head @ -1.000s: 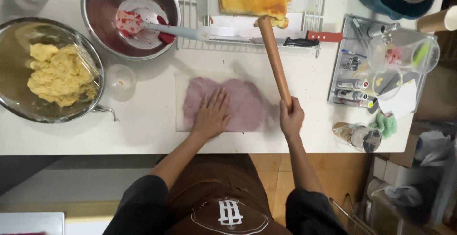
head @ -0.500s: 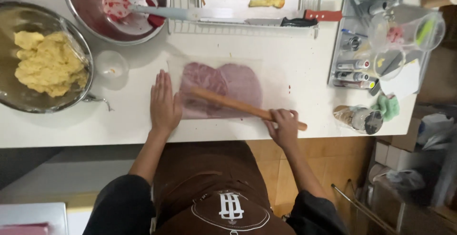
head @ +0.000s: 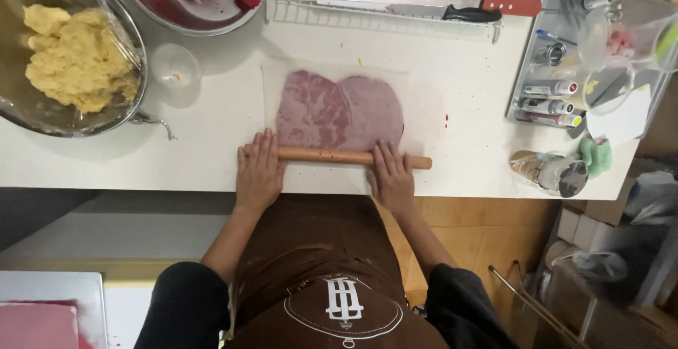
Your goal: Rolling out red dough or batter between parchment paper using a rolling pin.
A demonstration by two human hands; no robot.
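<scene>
Both hands lie flat and open on the rolling pin (head: 339, 156), left hand (head: 258, 167) on its left end, right hand (head: 392, 177) toward its right end, palms pressing down, fingers not curled round it. The pink dough (head: 339, 111) sits just beyond the fingertips under a clear sheet (head: 417, 102), the pin at its near edge. To roll well, I'd judge: push away with even pressure from both palms, keep the pin square, don't let the sheet bunch.
</scene>
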